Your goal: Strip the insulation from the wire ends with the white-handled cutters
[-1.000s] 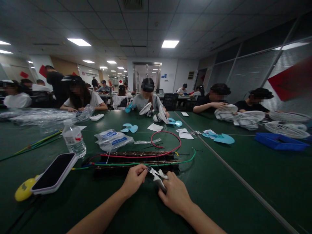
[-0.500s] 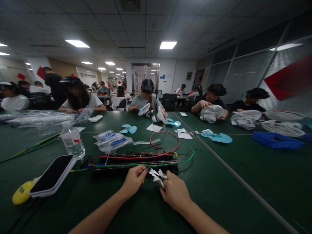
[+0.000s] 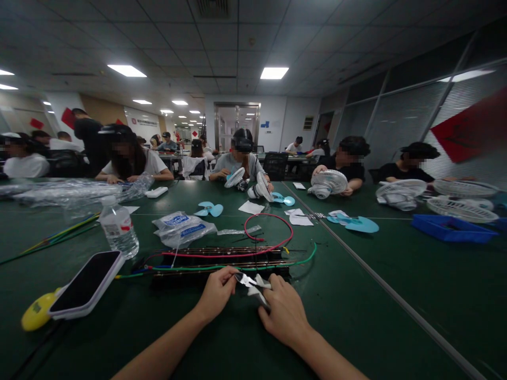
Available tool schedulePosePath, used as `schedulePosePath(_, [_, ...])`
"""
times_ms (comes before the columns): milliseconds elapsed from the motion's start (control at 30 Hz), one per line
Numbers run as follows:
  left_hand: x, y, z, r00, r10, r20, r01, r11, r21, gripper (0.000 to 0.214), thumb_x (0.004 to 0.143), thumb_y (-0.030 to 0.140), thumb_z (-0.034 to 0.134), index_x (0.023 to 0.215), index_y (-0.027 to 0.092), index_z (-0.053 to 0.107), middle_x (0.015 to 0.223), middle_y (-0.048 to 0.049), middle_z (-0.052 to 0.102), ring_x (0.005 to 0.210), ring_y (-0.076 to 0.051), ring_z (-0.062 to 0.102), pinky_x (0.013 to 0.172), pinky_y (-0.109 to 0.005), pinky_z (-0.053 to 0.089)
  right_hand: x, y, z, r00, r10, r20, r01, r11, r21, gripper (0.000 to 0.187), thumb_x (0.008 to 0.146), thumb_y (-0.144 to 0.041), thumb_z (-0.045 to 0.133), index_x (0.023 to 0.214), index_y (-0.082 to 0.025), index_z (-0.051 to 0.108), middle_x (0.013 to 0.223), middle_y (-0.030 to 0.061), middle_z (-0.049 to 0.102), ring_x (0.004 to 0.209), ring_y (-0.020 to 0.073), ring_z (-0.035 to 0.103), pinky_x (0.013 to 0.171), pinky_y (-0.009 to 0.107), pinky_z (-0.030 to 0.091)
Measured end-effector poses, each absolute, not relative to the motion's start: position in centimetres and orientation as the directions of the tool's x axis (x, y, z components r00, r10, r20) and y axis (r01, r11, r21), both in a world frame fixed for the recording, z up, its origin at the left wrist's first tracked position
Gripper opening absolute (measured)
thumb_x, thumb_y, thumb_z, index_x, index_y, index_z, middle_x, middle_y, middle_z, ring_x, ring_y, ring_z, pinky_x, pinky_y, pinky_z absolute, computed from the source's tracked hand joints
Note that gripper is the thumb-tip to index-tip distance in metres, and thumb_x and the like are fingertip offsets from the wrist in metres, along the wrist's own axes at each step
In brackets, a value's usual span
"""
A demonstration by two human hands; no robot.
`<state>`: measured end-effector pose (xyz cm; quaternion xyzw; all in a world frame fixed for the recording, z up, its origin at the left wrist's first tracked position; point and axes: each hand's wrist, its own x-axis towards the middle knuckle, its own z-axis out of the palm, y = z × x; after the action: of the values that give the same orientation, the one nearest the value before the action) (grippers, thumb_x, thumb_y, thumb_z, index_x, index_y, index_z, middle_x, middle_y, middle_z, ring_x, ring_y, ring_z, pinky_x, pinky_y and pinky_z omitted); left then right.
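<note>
My right hand (image 3: 285,309) is wrapped round the pale handles of a pair of pliers (image 3: 246,279), whose metal jaws point left. At the jaws' tip, my left hand (image 3: 217,293) is closed in a pinch; what lies between its fingertips is too small to make out. Just beyond both hands rests a black rail assembly (image 3: 186,278) with metal strips along it. A green wire (image 3: 237,267) and a red wire (image 3: 222,255) run along its length. The red one curls into a loop behind it.
To the left are a phone (image 3: 85,285), a yellow round object (image 3: 38,311) and a water bottle (image 3: 119,232). Plastic bags (image 3: 184,229) and blue fan blades (image 3: 209,209) lie further back. A blue tray (image 3: 451,228) stands right. Co-workers handle fans (image 3: 327,183) across the table.
The pliers' handles have come closer together in my right hand. My left hand stays nearly still. Across the table, a co-worker's fan has shifted left.
</note>
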<state>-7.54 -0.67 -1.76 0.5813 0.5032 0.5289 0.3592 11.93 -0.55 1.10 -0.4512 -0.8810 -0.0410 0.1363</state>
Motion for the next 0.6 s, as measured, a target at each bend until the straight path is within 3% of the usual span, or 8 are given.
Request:
schedulePosePath(433, [-7.57, -0.72, -1.85, -0.071, 0.961, 0.267, 0.200, -0.248, 0.948, 0.022, 0.084, 0.034, 0.050, 0.084, 0.014, 0.060, 0.051, 0.0055, 0.045, 0.040, -0.006, 0.038, 0.040, -0.017, 0.028, 11.81, -0.19, 0.76, -0.499, 0.823, 0.272, 0.850, 0.526, -0.033, 0.017, 0.081, -0.028, 0.047, 0.079, -0.019, 0.061, 0.094, 0.0078, 0.051, 0.086, 0.0198, 0.046, 0.070, 0.029, 0.032])
schedulePosePath(600, [-7.50, -0.85, -1.86, -0.049, 0.963, 0.266, 0.206, -0.251, 0.946, 0.022, 0.085, 0.034, 0.049, 0.082, 0.014, 0.059, 0.051, 0.0051, 0.045, 0.041, -0.007, 0.038, 0.041, -0.017, 0.028, 11.92, -0.40, 0.90, -0.508, 0.818, 0.271, 0.843, 0.537, -0.041, 0.013, 0.076, -0.025, 0.052, 0.084, -0.019, 0.061, 0.097, 0.0083, 0.050, 0.088, 0.0209, 0.045, 0.073, 0.030, 0.032])
